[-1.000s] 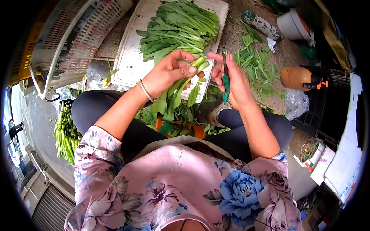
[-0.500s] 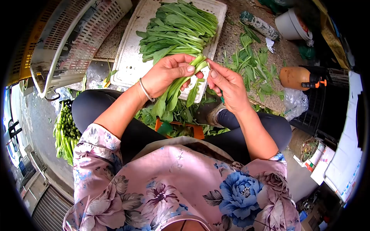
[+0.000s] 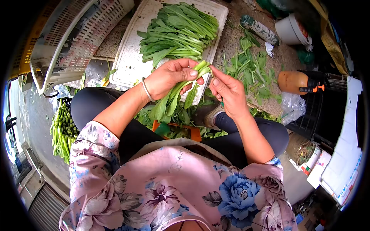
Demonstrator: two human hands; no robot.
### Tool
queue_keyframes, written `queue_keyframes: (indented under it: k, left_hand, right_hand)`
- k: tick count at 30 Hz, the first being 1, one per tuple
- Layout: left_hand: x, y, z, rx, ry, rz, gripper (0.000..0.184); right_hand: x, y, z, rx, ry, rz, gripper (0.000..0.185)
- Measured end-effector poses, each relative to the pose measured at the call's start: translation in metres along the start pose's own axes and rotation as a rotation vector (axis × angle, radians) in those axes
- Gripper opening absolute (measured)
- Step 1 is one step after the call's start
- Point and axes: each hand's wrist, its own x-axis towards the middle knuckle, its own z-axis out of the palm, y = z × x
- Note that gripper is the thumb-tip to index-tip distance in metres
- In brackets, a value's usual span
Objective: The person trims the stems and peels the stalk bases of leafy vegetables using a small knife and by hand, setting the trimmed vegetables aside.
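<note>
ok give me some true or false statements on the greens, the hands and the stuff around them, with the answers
1. The left hand holds a small bunch of leafy stalks. True.
2. The right hand is well away from that bunch. False: its fingers are right at the bunch's pale ends.
3. A large pile of greens lies on the white board. True.
4. A bracelet is on the right wrist. False: it is on the left one.
5. The white perforated crate is to the left of the board. True.
</note>
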Motion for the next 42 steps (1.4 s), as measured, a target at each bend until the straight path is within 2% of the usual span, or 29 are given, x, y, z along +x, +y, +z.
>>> queue_keyframes:
  k: [4,9,11,13,15,17,19,24,31,33,37,39,40,41,42]
  left_hand:
    - [-0.001,0.000,0.003,0.004,0.020,-0.009,0.029]
    - [-0.001,-0.001,0.003,-0.012,0.009,-0.018,0.027]
    - [-0.001,-0.002,0.004,-0.014,-0.058,-0.020,0.024]
    - [-0.001,-0.002,0.001,0.023,-0.020,-0.025,0.024]
    - [0.001,-0.003,0.000,0.053,0.022,-0.023,0.024]
    - [0.001,-0.005,-0.001,0.127,0.083,-0.013,0.023]
    - [0.000,-0.006,-0.001,0.159,0.087,-0.035,0.022]
    - [0.000,-0.016,-0.002,0.245,0.036,-0.086,0.019]
    - [-0.002,-0.014,-0.001,0.196,-0.031,-0.132,0.017]
    - [-0.004,-0.014,-0.001,0.195,-0.034,-0.169,0.016]
    - [-0.010,-0.006,-0.004,0.157,-0.037,-0.152,0.012]
    - [-0.015,-0.007,-0.007,0.180,0.006,-0.109,0.019]
    - [-0.017,-0.005,-0.007,0.178,0.007,-0.100,0.019]
    - [-0.020,-0.003,-0.006,0.243,0.053,-0.097,0.025]
    - [-0.021,-0.001,-0.006,0.305,0.103,-0.092,0.032]
  right_hand:
    - [0.001,0.004,-0.003,-0.012,0.013,0.012,0.037]
    - [0.001,0.009,-0.004,0.217,0.007,0.072,0.035]
    - [0.003,0.013,-0.008,0.235,0.027,0.098,0.036]
    - [0.005,0.017,-0.010,0.250,0.047,0.124,0.037]
    - [0.007,0.018,-0.011,0.147,0.204,0.142,0.040]
    - [0.003,0.014,-0.007,0.116,0.176,0.151,0.041]
    - [0.000,0.015,-0.004,0.087,0.000,0.056,0.043]
    - [-0.001,0.015,0.001,0.008,-0.039,0.106,0.040]
    - [-0.004,0.024,-0.010,0.015,-0.095,0.131,0.037]
    - [-0.006,0.026,-0.013,0.145,-0.076,0.227,0.035]
    - [0.000,0.052,-0.037,0.178,-0.068,0.252,0.035]
    - [0.007,0.088,-0.054,-0.561,0.097,0.019,0.040]
    - [0.008,0.085,-0.065,-0.907,0.111,0.358,0.051]
    - [0.012,0.089,-0.070,-0.918,0.107,0.349,0.051]
    - [0.018,0.083,-0.063,-0.897,0.225,0.401,0.055]
